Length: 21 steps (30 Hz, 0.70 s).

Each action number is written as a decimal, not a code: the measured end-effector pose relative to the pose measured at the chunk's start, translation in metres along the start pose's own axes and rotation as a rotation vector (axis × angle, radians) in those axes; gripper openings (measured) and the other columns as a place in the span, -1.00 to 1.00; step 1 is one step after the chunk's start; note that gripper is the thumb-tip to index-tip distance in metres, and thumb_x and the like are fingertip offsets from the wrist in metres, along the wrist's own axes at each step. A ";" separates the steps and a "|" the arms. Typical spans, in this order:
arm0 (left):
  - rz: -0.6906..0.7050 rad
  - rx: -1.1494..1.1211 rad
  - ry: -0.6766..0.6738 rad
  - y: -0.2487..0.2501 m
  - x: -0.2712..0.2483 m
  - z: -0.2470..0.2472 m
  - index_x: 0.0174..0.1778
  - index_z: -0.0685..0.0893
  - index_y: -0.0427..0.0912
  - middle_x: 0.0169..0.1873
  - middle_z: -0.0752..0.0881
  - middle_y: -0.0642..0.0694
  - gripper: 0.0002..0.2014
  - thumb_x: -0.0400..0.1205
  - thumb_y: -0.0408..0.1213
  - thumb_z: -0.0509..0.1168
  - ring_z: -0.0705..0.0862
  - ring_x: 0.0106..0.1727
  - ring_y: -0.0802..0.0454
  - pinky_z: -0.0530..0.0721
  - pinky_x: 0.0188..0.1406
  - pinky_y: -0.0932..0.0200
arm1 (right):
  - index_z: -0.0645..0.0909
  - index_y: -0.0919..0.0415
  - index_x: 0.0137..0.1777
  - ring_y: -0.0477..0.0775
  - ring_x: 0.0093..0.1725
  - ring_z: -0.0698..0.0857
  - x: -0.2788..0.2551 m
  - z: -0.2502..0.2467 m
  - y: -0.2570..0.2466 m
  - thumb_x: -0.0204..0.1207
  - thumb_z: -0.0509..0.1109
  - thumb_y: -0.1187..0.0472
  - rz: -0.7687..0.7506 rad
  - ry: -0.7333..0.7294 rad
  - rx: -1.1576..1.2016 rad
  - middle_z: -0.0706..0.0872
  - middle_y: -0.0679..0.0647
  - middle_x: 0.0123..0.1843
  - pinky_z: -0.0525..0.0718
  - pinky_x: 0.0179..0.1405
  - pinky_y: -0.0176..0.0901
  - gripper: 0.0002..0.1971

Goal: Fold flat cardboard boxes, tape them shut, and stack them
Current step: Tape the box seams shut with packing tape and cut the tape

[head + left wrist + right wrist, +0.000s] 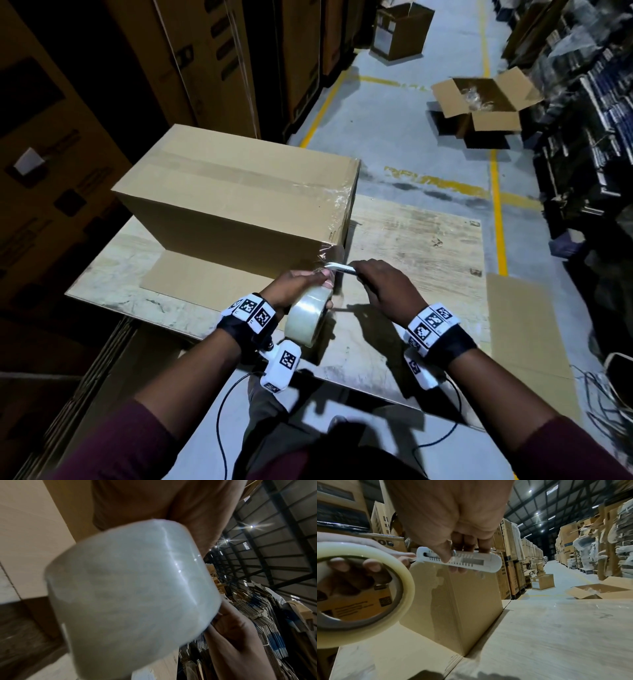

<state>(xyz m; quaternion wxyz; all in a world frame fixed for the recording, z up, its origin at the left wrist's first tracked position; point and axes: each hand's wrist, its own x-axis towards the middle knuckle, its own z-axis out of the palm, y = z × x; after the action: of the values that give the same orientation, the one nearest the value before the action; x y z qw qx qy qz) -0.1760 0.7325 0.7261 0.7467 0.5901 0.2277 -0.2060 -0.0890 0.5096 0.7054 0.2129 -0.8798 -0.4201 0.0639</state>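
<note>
1. Head view: a closed cardboard box (239, 195) is seen standing on the counter (418, 240), on a flat sheet of cardboard (205, 277); clear tape is laid along the top seam and down the near right end.
2. The tape roll (308, 317) is held by the left hand (298, 286) just beside the box's near right corner; in the right wrist view the fingers (371, 564) are seen curled through the core, so the grip is closed round the roll.
3. A white utility cutter (458, 559) is pinched by the right hand (387, 287), thumb on the near face and fingers behind; its tip is set at the strip of tape stretched between roll and box corner.
4. In the left wrist view almost everything is filled by the blurred roll (130, 595); no writing can be read there.
5. Dark printed lines and square code patches are seen on the roll's brown core label (356, 605), but they are too blurred to be read.
6. Letters resembling "tod" are shown on a brown carton (387, 542) behind the roll; the rest is hidden.
7. An open box (486, 102) with raised flaps is seen on the floor (394, 137), beyond the counter, near a yellow floor line (495, 178).
8. Black-and-white square markers are worn on both wristbands (431, 323).
</note>
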 end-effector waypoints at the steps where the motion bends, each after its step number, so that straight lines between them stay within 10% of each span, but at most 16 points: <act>1: 0.000 -0.025 -0.010 -0.001 0.000 -0.001 0.00 0.76 -0.28 -0.23 0.79 -0.32 -0.75 0.66 -0.12 0.43 0.77 -0.29 -0.17 0.75 -0.14 0.03 | 0.58 0.14 0.39 0.23 -0.06 0.61 0.001 0.001 -0.001 0.72 0.14 0.15 0.004 0.015 -0.003 0.67 0.15 -0.01 0.63 -0.25 0.17 -0.67; 11: -0.107 0.051 -0.083 -0.016 0.001 0.005 0.12 0.74 -0.31 -0.18 0.79 -0.40 -0.65 0.64 -0.06 0.44 0.79 -0.31 -0.16 0.73 -0.27 0.11 | 0.58 0.12 0.42 0.31 0.05 0.63 -0.014 0.026 0.015 0.56 0.39 0.35 0.121 -0.091 -0.234 0.68 0.17 0.04 0.36 -0.23 -0.03 -0.57; 21: -0.094 0.117 -0.106 -0.030 0.030 0.052 0.00 0.80 -0.23 -0.18 0.83 -0.24 -0.85 0.59 -0.25 0.49 0.80 -0.23 -0.09 0.72 -0.15 0.15 | 0.55 0.32 0.27 0.36 0.01 0.74 -0.096 0.034 0.106 0.50 0.50 0.33 0.882 0.023 0.015 0.76 0.30 0.00 0.51 -0.22 -0.09 -0.64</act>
<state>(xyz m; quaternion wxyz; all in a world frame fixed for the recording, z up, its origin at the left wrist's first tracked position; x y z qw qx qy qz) -0.1640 0.6740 0.6956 0.7112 0.6098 0.2030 -0.2848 -0.0850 0.3877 0.6230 0.1763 -0.9741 -0.0015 0.1417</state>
